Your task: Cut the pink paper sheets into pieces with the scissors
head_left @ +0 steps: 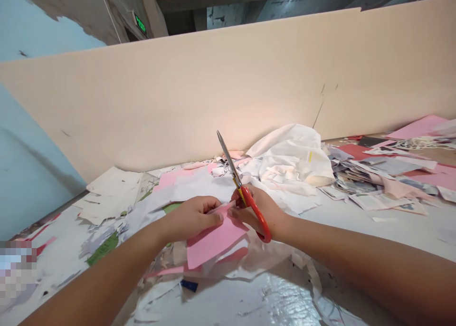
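Observation:
A sheet of pink paper (215, 243) hangs between my two hands at the centre of the view. My left hand (192, 216) pinches its upper edge between thumb and fingers. On the other side, my right hand (265, 209) pinches the same edge with its thumb, close to the left fingertips. Scissors (257, 214) with red handles also sit in my right hand, blades pointing up and away, seemingly closed. Some of the right fingers are hidden behind the scissors and paper. White and pink scraps lie beneath the held sheet.
Crumpled white cloth-like material (292, 155) lies behind my right hand. A pile of mixed paper scraps (377, 178) spreads at the right. White sheets (114, 188) and a green scrap (103, 250) lie left. A cream board (213, 98) closes off the table's back.

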Demonstrator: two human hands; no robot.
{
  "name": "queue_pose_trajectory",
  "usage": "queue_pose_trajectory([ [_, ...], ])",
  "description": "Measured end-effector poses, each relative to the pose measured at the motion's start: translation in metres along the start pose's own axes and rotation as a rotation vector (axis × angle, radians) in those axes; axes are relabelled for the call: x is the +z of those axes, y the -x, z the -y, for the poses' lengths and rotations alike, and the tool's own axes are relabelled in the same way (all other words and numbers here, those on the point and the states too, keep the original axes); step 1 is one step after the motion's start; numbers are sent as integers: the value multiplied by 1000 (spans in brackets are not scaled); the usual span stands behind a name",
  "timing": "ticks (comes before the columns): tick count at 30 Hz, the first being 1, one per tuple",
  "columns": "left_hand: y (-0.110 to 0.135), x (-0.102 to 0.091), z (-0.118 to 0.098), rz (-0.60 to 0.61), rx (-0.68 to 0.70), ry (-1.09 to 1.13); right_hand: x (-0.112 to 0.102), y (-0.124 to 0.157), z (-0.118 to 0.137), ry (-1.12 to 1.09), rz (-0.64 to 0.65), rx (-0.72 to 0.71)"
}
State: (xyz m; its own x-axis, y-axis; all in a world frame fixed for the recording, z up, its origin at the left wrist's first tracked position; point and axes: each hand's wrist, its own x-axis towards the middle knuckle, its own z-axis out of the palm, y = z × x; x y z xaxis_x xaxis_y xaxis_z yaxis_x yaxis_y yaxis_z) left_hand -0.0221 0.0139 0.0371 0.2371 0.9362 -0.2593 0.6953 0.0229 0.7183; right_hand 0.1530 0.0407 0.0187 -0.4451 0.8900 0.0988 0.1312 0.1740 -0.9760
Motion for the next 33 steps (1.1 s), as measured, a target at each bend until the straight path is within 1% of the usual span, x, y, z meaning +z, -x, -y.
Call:
queue_pose_trajectory([
  [3,-2,6,1,-16,-24,71,2,-1,-8,-56,-20,26],
  [8,-2,9,4,-40,-6,70,2,-2,-12,-12,-66,-20],
  [10,-1,8,6,-34,5,67,3,-2,-13,-21,-48,-23],
  [15,0,7,14,-15,34,77,6,1,-15,-97,32,29],
  [20,-1,6,19,-35,49,77,5,0,-13,-6,31,47],
  [22,-1,4,20,17,48,160,4,-1,-14,13,4,58],
  [25,-2,-1,22,154,47,309,2,-5,-17,48,-83,61],
  [26,-3,-3,24,172,41,340,1,-7,-19,58,-113,57],
  [27,-4,-5,26,166,33,358,0,-8,-20,63,-134,55],
  [29,-8,-8,32,111,15,376,-3,-11,-23,60,-152,54],
  [33,-14,-9,44,22,-11,356,-8,-16,-27,61,-153,64],
])
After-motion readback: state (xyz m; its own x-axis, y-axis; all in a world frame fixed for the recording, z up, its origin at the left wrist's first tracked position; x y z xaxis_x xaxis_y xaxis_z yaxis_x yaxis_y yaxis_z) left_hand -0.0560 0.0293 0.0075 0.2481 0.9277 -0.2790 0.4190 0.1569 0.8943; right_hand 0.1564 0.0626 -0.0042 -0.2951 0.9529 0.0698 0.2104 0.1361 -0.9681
